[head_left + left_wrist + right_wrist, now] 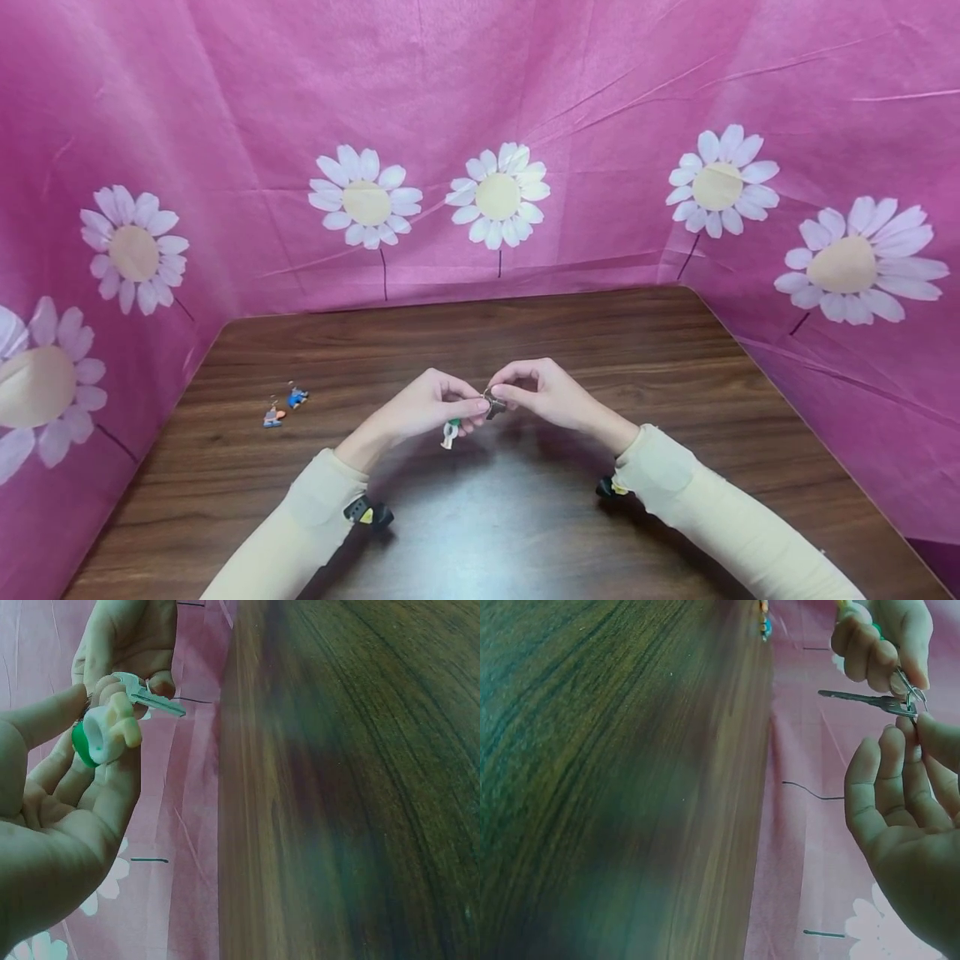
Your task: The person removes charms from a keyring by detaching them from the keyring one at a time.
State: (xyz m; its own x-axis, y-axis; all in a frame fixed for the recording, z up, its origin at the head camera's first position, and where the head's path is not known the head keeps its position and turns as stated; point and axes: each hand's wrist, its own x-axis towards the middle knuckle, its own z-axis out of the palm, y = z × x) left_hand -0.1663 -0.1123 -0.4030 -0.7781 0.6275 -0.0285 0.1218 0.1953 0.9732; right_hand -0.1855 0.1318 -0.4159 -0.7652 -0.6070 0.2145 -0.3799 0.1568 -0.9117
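Both hands meet above the middle of the table. My left hand pinches a metal key ring between thumb and fingers. A small charm, white and pale yellow with a green part, dangles below that hand's fingers. From the other side, my right hand pinches the ring's edge with thumb and forefinger, its other fingers loosely bent. A silver key hangs on the ring between the two hands, its blade pointing out toward the table side in both wrist views. Fingertips partly hide the ring.
Two small figure charms, one with blue and orange and one mostly blue, lie at the left on the brown wooden table. Pink cloth with white daisies stands around the back and sides.
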